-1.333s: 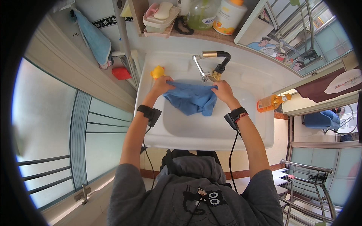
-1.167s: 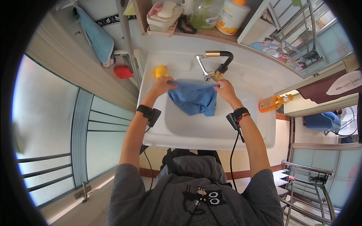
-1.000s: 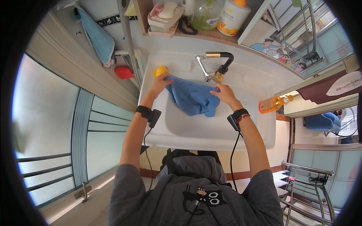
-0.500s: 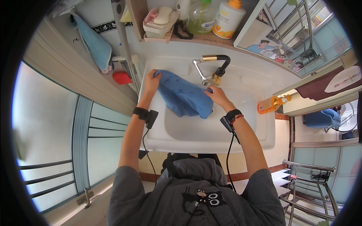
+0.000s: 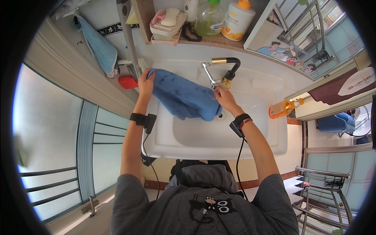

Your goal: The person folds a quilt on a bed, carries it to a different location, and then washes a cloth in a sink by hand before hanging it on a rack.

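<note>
A blue cloth (image 5: 184, 94) with darker wet-looking blotches is spread between my two hands over the white sink (image 5: 184, 147). My left hand (image 5: 146, 82) is closed on its upper left corner, close to the sink's left edge. Its right end is pinched in my right hand (image 5: 226, 98), just below the faucet (image 5: 211, 72). The lower edge of the cloth hangs in loose folds over the basin. Right of its lower corner, the drain hole (image 5: 221, 115) partly shows.
An orange pump bottle (image 5: 284, 108) stands on the sink's right rim. Above the sink, a wooden shelf (image 5: 213, 43) holds a soap box (image 5: 167, 23), a green bottle (image 5: 210, 17) and a white bottle (image 5: 237, 19). A light blue towel (image 5: 100, 49) hangs at the left.
My left hand has moved left and slightly up, drawing the cloth wider. The right hand has barely moved. More of the drain hole shows.
</note>
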Tool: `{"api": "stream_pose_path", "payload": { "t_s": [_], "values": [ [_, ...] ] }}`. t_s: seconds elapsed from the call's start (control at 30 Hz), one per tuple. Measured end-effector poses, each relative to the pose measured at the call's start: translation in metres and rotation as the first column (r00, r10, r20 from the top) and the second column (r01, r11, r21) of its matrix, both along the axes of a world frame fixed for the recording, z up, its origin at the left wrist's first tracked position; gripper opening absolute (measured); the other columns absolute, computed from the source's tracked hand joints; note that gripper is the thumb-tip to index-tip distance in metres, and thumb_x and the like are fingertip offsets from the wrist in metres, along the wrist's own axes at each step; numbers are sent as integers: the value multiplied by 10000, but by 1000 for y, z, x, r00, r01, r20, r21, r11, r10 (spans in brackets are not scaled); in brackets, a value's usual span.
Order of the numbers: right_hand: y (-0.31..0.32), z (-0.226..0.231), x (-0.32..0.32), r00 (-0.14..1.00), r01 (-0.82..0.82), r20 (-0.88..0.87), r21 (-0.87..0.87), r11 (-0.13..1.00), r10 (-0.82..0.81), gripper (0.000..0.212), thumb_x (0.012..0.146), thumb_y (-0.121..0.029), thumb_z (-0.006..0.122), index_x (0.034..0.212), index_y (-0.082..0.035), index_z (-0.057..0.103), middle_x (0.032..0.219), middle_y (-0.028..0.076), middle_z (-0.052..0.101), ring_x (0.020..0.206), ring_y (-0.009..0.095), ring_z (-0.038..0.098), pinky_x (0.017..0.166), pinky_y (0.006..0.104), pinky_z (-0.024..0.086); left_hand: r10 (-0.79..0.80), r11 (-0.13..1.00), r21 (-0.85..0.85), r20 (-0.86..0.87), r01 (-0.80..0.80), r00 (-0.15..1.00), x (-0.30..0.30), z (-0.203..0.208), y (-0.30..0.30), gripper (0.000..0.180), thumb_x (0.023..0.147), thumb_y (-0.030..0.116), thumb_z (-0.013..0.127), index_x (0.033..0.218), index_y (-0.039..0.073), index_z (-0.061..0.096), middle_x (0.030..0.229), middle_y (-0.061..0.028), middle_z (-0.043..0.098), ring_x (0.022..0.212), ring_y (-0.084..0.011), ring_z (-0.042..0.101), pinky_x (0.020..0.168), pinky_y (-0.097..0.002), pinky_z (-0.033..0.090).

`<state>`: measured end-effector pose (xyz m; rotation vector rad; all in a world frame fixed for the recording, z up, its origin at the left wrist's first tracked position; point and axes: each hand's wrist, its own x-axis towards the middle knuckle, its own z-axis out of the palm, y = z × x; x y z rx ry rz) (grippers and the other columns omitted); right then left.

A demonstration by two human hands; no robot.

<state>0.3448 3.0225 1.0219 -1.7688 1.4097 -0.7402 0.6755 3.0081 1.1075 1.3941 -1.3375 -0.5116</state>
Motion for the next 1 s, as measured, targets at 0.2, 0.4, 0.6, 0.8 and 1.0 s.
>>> {"api": "stream_pose_path", "payload": {
  "t_s": [0.2, 0.4, 0.6, 0.8, 1.0],
  "values": [
    [11, 4, -23, 965, -111, -246, -81, 991, 88, 348, 735, -318, 642, 946, -47, 585, 833, 178, 622, 788, 325, 598, 698, 385, 460, 25, 999, 33, 380, -40, 925, -22, 14, 19, 209, 859, 205, 533, 937, 16, 577, 713, -167, 585, 646, -247, 578, 641, -298, 448],
    [13, -30, -41, 948, -224, -170, 242, 944, 269, 263, 683, -166, 602, 883, 4, 603, 875, 179, 622, 835, 321, 589, 748, 363, 449, -374, 896, 432, 618, 98, 691, -10, -10, 30, 392, 861, 401, 479, 913, 35, 609, 753, -204, 603, 757, -384, 578, 665, -421, 458],
    [7, -66, -51, 996, 1, 91, 213, 977, -20, 361, 689, -174, 605, 1007, -15, 537, 973, 184, 600, 894, 302, 579, 770, 349, 440, -589, 772, 621, 622, 133, 517, -4, -30, 41, 427, 728, 425, 606, 933, 50, 625, 758, -179, 618, 770, -343, 591, 691, -400, 464],
    [24, -16, -9, 679, -362, -611, 202, 910, 406, 333, 701, -167, 602, 1006, -38, 574, 934, 175, 619, 897, 327, 584, 778, 380, 446, -517, 791, 608, 603, 70, 607, 29, -16, 42, 412, 680, 435, 650, 825, 49, 648, 757, -175, 617, 757, -334, 588, 687, -402, 458],
    [15, -49, -13, 909, -196, -360, 70, 978, 208, 295, 710, -125, 570, 990, -31, 571, 927, 188, 612, 904, 352, 573, 768, 406, 447, -355, 844, 532, 643, -62, 678, 30, -6, 40, 428, 736, 472, 612, 791, 48, 640, 765, -180, 612, 772, -355, 578, 675, -424, 456]
  ]
}}
